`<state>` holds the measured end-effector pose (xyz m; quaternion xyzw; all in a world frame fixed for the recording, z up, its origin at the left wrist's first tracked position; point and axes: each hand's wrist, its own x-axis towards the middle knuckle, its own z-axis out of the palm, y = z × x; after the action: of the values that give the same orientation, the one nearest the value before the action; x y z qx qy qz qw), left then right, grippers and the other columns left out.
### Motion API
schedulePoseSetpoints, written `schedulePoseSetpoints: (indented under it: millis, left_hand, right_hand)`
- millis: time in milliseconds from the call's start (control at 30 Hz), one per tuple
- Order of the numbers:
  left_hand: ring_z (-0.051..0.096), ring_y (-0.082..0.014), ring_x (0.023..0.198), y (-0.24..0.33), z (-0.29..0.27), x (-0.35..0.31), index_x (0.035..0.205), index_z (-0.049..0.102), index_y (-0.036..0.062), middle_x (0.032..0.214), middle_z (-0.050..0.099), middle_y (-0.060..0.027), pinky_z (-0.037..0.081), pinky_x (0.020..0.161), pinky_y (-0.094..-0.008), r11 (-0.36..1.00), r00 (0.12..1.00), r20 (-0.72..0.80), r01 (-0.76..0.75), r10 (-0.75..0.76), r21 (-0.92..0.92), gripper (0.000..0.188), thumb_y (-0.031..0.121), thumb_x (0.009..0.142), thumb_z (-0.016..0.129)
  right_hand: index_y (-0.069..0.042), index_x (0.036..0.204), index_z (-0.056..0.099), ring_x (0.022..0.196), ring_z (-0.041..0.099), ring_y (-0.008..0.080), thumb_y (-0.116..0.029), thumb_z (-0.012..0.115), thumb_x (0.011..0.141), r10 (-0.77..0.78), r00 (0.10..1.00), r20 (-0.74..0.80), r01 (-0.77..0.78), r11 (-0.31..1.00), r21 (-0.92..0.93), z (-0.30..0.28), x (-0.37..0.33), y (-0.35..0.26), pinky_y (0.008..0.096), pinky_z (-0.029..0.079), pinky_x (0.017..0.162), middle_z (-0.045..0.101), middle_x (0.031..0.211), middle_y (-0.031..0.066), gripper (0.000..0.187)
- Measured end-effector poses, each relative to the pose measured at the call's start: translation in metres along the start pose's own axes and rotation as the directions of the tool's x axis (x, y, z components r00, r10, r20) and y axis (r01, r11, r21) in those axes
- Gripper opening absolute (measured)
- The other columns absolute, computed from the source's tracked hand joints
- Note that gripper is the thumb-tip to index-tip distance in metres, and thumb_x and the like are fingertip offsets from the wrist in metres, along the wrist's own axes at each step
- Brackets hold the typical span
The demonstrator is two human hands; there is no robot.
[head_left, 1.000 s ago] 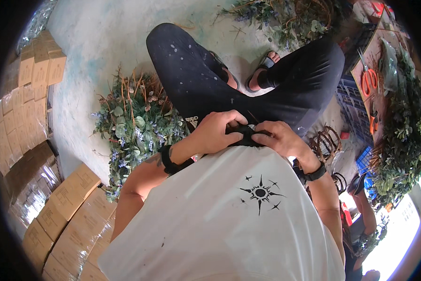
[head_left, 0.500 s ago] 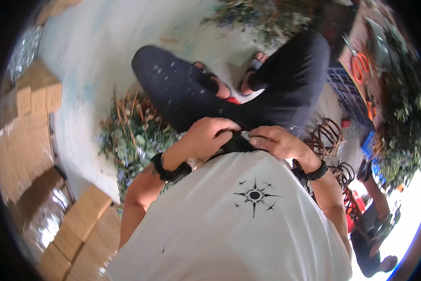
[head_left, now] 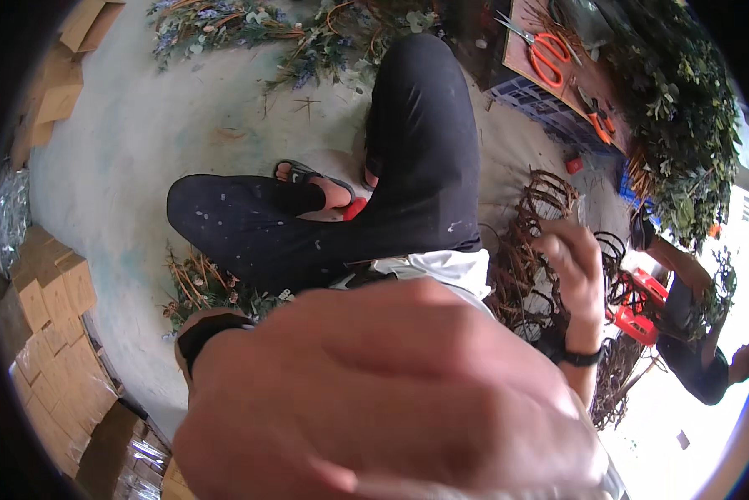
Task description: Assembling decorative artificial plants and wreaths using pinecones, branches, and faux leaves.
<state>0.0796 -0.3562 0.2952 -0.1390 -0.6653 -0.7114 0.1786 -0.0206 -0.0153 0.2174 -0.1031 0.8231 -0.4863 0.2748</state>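
I've got the left hand (head_left: pixel 391 383) looming, grip impossible to tell; the right hand (head_left: pixel 580 279), fingers loosely bent, apart, hovers near brown vine coils (head_left: pixel 520 279), piled alongside probably for easy reach.

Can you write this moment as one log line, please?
left hand: blurred, close to camera, grip unclear | right hand: half-open, near twig coils | scissors: on board
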Motion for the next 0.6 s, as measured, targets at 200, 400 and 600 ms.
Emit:
schedulePoseSetpoints:
  millis: [200,400,600]
  left_hand:
    - [0.067,-0.0207,0.082,0.040,0.006,-0.014,0.089,0.076,0.0035,0.104,0.074,-0.0081,0.054,0.068,-0.0283,0.998,0.997,0.029,-0.065,0.065,-0.002,0.024,0.026,0.091,0.070]
    - [0.066,-0.0208,0.086,0.018,0.027,0.031,0.092,0.076,0.0042,0.107,0.074,-0.0078,0.053,0.071,-0.0295,0.991,0.995,0.008,-0.102,0.101,0.091,0.027,0.030,0.092,0.068]
    - [0.066,-0.0209,0.090,0.056,-0.012,0.021,0.095,0.076,0.0050,0.110,0.073,-0.0075,0.052,0.074,-0.0308,0.976,0.985,0.059,-0.169,0.162,0.137,0.030,0.033,0.092,0.067]
  right_hand:
    - [-0.002,0.085,0.061,0.058,0.059,0.0257,-0.020,0.074,0.085,-0.859,0.445,-0.251,0.853,0.493,-0.174,-0.003,-0.015,-0.100,0.0340,0.050,0.053,0.063,0.071,0.0073,0.023]
    - [-0.008,0.104,0.073,0.084,0.061,0.0314,-0.033,0.073,0.095,-0.683,0.669,0.294,0.697,0.714,0.072,-0.025,-0.040,-0.209,0.0586,0.041,0.059,0.067,0.092,0.0166,0.026]
    - [-0.012,0.117,0.067,0.100,0.057,0.0311,-0.031,0.072,0.097,-0.802,0.567,0.187,0.804,0.588,0.086,-0.031,-0.048,-0.191,0.0526,0.045,0.070,0.062,0.110,0.0138,0.028]
